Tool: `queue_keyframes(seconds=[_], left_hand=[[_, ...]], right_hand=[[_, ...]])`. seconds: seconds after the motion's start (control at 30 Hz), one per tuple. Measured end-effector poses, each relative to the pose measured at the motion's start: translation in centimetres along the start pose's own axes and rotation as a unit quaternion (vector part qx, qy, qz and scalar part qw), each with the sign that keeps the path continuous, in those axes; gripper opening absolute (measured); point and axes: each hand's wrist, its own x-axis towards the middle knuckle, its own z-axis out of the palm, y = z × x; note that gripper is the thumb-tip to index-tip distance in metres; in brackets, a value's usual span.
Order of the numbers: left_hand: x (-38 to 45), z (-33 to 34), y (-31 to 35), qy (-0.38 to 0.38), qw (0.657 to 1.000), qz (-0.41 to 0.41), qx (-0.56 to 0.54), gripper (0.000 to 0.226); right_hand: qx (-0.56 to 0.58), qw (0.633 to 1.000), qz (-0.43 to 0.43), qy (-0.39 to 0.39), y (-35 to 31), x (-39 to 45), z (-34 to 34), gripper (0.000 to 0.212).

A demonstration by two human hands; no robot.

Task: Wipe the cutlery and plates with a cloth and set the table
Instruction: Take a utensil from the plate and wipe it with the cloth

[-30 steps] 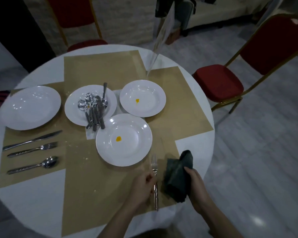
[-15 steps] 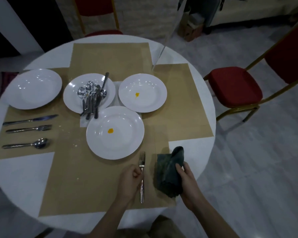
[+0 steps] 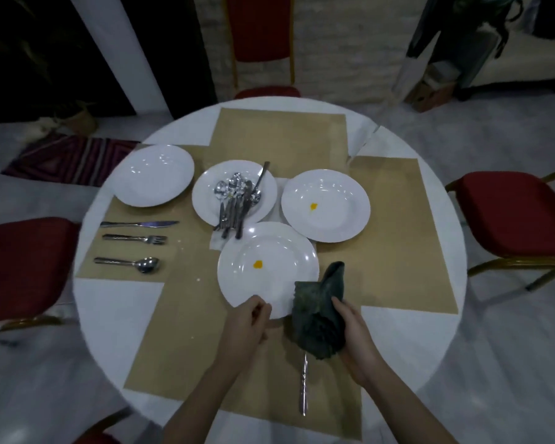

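Observation:
A white plate (image 3: pixel 266 251) with an orange spot lies nearest me on the brown paper. My left hand (image 3: pixel 249 322) is at its near rim, fingers curled and pinching the edge. In my right hand (image 3: pixel 354 334) I grip a dark green cloth (image 3: pixel 318 315), which overlaps the plate's right edge and hides the head of a fork (image 3: pixel 303 386). The fork's handle lies free on the paper. A second spotted plate (image 3: pixel 326 187) sits at the right. The middle plate (image 3: pixel 212 193) holds several pieces of cutlery (image 3: pixel 236 200).
At the left stands a clean plate (image 3: pixel 154 174) with a knife (image 3: pixel 138 224), fork (image 3: pixel 135 238) and spoon (image 3: pixel 129 263) laid beside it. Red chairs stand at the left (image 3: pixel 23 267), right (image 3: pixel 510 213) and far side (image 3: pixel 260 27) of the round table (image 3: pixel 116 315).
My left hand has let go of the fork and moved up to the near plate's rim. The cloth in my right hand has shifted left over the fork's head.

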Motion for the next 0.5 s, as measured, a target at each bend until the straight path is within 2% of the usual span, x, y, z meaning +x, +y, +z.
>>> queue_keyframes(seconds=[0.2, 0.5], left_hand=[[5.0, -5.6, 0.0, 0.029, 0.999, 0.000, 0.020, 0.021], [18.1, -9.8, -0.4, 0.021, 0.983, 0.049, 0.176, 0.011]], right_hand=[[-0.035, 0.998, 0.004, -0.050, -1.3, 2.3, 6.5, 0.028], [-0.099, 0.995, -0.017, 0.029, -1.6, 6.1, 13.0, 0.028]])
